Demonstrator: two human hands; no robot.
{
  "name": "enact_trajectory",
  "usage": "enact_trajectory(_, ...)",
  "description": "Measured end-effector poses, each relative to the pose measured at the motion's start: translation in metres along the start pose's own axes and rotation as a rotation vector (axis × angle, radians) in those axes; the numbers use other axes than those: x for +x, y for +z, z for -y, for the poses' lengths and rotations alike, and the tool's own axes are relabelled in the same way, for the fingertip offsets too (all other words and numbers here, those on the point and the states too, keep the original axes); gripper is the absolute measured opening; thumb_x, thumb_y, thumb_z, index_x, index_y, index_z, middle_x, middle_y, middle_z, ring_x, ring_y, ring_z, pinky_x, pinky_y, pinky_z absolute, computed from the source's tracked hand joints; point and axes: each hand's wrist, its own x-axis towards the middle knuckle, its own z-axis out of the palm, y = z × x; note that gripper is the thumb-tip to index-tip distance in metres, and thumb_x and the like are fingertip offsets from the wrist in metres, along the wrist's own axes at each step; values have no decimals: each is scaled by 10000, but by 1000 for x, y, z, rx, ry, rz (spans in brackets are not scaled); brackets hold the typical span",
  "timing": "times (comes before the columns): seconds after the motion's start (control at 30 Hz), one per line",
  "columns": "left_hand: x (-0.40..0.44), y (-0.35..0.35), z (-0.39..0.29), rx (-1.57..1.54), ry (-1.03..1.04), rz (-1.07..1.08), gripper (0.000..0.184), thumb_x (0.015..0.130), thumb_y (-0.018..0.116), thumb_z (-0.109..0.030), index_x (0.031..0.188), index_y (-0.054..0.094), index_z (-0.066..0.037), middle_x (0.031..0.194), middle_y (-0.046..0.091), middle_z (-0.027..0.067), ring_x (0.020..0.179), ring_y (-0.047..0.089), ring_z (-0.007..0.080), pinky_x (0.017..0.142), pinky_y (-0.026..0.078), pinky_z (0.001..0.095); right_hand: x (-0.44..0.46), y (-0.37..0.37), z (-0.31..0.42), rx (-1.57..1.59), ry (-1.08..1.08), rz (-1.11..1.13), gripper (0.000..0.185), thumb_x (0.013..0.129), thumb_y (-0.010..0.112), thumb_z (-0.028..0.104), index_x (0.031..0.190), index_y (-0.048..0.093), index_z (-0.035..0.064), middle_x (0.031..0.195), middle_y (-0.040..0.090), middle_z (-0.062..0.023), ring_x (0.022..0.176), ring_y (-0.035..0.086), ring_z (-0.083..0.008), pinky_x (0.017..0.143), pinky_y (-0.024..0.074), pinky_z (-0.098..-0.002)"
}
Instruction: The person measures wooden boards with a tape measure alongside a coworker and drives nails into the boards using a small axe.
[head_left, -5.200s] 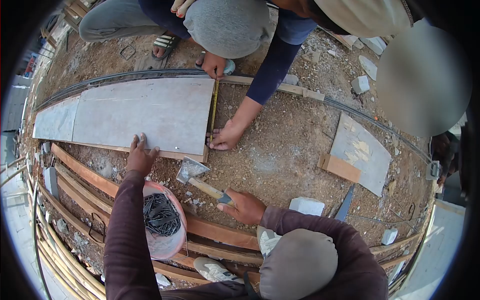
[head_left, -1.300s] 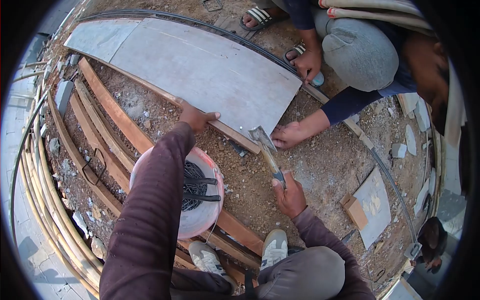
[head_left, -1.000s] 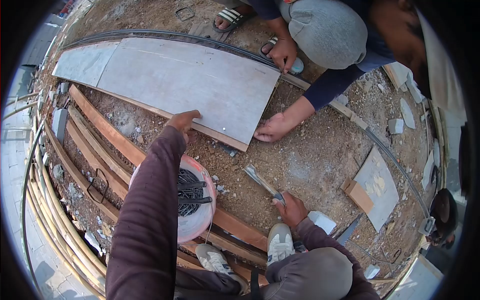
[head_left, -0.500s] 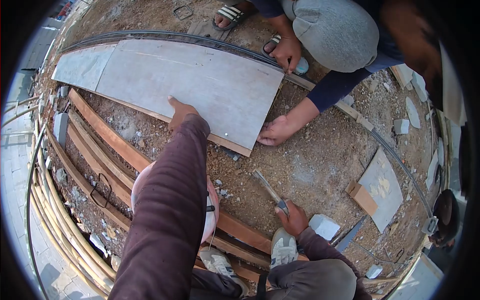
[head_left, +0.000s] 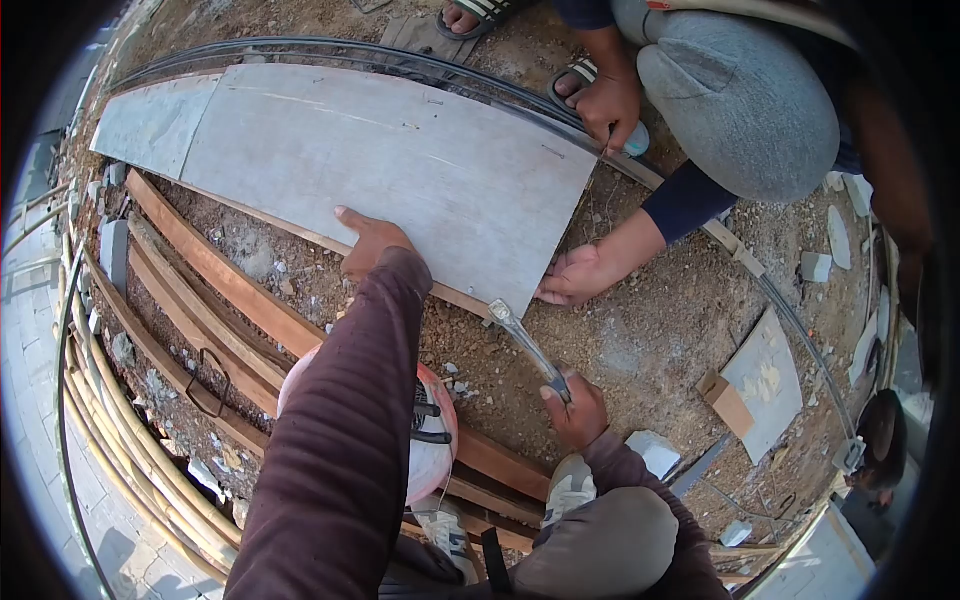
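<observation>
My left hand (head_left: pixel 380 246) grips the near edge of a long pale wooden panel (head_left: pixel 360 150), thumb side on top and the other fingers mostly hidden below. In my right hand (head_left: pixel 579 412) is a hammer (head_left: pixel 530 350), its head at the panel's near right corner. A nail head (head_left: pixel 472 289) shows on the panel near that corner. Another person's hand (head_left: pixel 575 276) touches the panel's right end low down, and their other hand (head_left: pixel 611 108) is at its far right corner.
Below my left arm, which partly covers it, sits a pink-rimmed bucket (head_left: pixel 447 405) with black tool handles. Curved wooden strips (head_left: pixel 220 270) lie on the left, beside bamboo poles (head_left: pixel 130 455). A board offcut (head_left: pixel 765 385), a saw blade (head_left: pixel 700 462) and a white block (head_left: pixel 653 453) lie right.
The hammer head has come from the bare ground up to the panel's near right corner. My left hand remains on the near edge, after shifting away from that corner. The view has shifted.
</observation>
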Motion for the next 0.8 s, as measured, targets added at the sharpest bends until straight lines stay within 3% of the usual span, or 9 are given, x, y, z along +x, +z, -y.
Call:
enact_trajectory(0.27, 8, 6, 2, 85, 41, -89, 1062, 819, 510, -796, 1306, 429, 145, 1337, 489, 309, 1254, 510, 446, 1073, 383, 544, 24, -21, 16, -70, -55, 57, 378, 932, 648, 190, 1228, 578, -34, 914, 676, -255, 814, 689, -417, 691, 547, -433)
enact_trajectory(0.37, 8, 0, 3, 49, 63, -18, 1094, 825, 505, -792, 1358, 372, 154, 1365, 458, 311, 1268, 491, 457, 1092, 358, 555, 26, -28, 27, -120, -55, 87, 372, 942, 637, 194, 1227, 576, -38, 921, 674, -258, 817, 688, -425, 690, 545, -439)
enact_trajectory(0.63, 11, -2, 7, 28, 163, -39, 1022, 845, 500, -772, 1283, 430, 149, 1278, 507, 308, 1224, 522, 440, 1047, 412, 530, 27, -21, 24, -212, -92, 98, 378, 949, 628, 208, 1230, 573, -39, 925, 677, -249, 816, 688, -427, 689, 545, -451)
enact_trajectory(0.8, 12, 0, 8, 74, 171, -72, 983, 851, 492, -770, 1226, 468, 139, 1222, 537, 292, 1196, 539, 416, 1029, 429, 516, 30, -18, 33, -96, -246, 16, 363, 949, 628, 207, 1214, 579, -37, 953, 676, -244, 813, 679, -434, 687, 546, -452)
